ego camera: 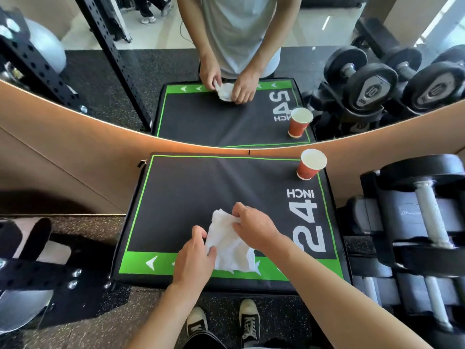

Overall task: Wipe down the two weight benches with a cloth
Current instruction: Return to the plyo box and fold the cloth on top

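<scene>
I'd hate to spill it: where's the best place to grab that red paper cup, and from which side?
Grip the red paper cup around its mid-wall, coming from the front, since the wall with the mirror stands right behind it. It stands upright and open-topped at the pad's far right corner, so keep it level.

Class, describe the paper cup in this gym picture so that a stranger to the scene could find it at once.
Start at the black padded box with green edging and "24 INCH" in white, set against the mirrored wall. The paper cup stands upright on its far right corner, near the dumbbells. It alone is red with a white inside; its twin above is only a mirror reflection.
</scene>
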Tool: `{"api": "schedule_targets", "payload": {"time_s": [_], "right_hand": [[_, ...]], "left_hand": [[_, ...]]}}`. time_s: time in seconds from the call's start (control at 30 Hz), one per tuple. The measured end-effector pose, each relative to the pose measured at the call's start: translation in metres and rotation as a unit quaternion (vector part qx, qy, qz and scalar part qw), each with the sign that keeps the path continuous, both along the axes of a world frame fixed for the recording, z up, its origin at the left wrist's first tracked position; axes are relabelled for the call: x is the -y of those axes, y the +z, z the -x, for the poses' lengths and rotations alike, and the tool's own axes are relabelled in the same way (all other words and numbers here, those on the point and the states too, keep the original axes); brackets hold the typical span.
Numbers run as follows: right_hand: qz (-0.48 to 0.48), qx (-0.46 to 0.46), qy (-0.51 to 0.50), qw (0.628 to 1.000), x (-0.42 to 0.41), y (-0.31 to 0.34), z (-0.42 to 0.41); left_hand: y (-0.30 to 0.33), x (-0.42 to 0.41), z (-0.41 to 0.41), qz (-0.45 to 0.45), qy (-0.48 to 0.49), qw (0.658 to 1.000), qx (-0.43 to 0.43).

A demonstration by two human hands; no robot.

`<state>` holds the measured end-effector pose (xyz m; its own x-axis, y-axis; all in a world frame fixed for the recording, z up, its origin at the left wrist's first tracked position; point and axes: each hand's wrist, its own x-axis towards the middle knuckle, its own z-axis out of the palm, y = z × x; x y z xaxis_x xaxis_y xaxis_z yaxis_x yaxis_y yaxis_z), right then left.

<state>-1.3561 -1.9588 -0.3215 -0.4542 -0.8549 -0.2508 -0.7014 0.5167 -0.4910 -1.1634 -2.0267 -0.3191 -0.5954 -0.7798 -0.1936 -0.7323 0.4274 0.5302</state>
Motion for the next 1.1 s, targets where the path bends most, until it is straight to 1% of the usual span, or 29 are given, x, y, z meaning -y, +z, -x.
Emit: {"api": "schedule_targets", "payload": {"time_s": [0.13, 0.3, 0.37, 0.43, 0.53, 0.6, 0.73, 0.87, 0.97, 1.03, 1.1], "right_hand": [[-0.001, 0.004, 0.038, 0.999, 0.017, 0.001, 0.001], [-0.004, 0.021, 0.016, 1.000, -0.006, 0.004, 0.011], [-0.008, 0.036, -0.010, 0.999, -0.018, 0.005, 0.017], [-0.001, 0.081, -0.039, 0.996, -0.026, 0.007, 0.021], [0.025, 0.130, -0.051, 0.990, -0.033, 0.009, 0.023], [0.038, 0.144, -0.066, 0.987, -0.036, 0.009, 0.024], [0.040, 0.151, -0.120, 0.980, -0.042, 0.005, 0.029], [0.034, 0.152, -0.117, 0.981, -0.045, 0.001, 0.029], [0.045, 0.165, -0.128, 0.977, -0.041, 0.000, 0.028], [0.056, 0.159, -0.133, 0.977, -0.034, 0.001, 0.027], [0.069, 0.140, -0.145, 0.977, -0.027, 0.001, 0.026]], "left_hand": [[0.000, 0.008, -0.012, -0.035, 0.019, 0.999, 0.022], [0.001, 0.017, 0.000, -0.004, 0.028, 0.999, -0.025], [0.002, 0.023, 0.013, -0.008, -0.004, 0.999, -0.039], [0.001, 0.030, 0.026, -0.012, -0.066, 0.997, -0.044], [0.000, 0.042, 0.042, -0.037, -0.152, 0.987, -0.022], [0.000, 0.047, 0.049, -0.051, -0.170, 0.984, -0.022], [-0.001, 0.056, 0.050, -0.068, -0.105, 0.991, -0.036], [-0.001, 0.061, 0.042, -0.144, -0.043, 0.988, -0.031], [0.002, 0.065, 0.039, -0.177, -0.026, 0.983, -0.044], [0.006, 0.070, 0.035, -0.186, -0.023, 0.981, -0.053], [0.008, 0.074, 0.029, -0.158, -0.019, 0.986, -0.043]]}}
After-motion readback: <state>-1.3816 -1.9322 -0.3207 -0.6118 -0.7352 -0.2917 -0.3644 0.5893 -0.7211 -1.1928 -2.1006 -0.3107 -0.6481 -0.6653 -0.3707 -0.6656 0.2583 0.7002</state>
